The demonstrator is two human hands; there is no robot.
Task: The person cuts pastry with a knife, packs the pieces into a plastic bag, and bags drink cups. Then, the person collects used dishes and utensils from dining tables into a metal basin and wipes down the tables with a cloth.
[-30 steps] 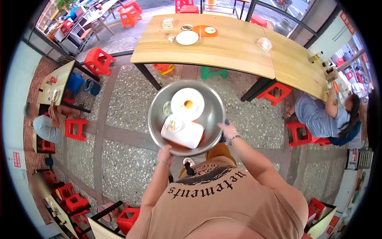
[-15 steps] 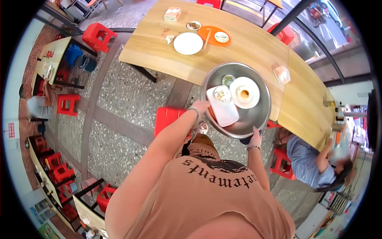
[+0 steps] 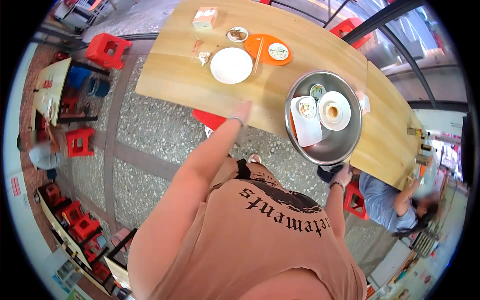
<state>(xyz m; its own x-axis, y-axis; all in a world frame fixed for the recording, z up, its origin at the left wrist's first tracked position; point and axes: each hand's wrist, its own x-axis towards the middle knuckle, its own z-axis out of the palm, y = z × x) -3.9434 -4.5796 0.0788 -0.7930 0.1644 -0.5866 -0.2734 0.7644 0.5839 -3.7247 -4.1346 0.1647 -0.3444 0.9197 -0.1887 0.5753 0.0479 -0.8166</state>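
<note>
The steel basin (image 3: 325, 152) sits over the near edge of the wooden table. Inside are a white rectangular dish (image 3: 306, 129), a white bowl (image 3: 334, 111) with brown residue and a small dish with green scraps (image 3: 317, 92). My right hand (image 3: 343, 176) grips the basin's near rim; a dark, cloth-like thing (image 3: 327, 173) shows beside it, partly hidden. Off the basin, my left hand (image 3: 241, 111) reaches over the table's edge, blurred and empty as far as I can see. Beyond it lie a white plate (image 3: 231, 65), crumpled tissue (image 3: 204, 58) and chopsticks (image 3: 259, 55) across an orange plate (image 3: 270, 59).
A sauce dish (image 3: 237, 34) and a tissue box (image 3: 205, 18) stand farther back on the table (image 3: 170, 70). A red stool (image 3: 207, 119) is tucked under its near edge. At the right end sits a person in blue (image 3: 385, 200); another person (image 3: 46, 150) sits at the left.
My left hand has let go of the basin and moved left toward the plates. The basin has shifted right over the table, with my right hand at its rim.
</note>
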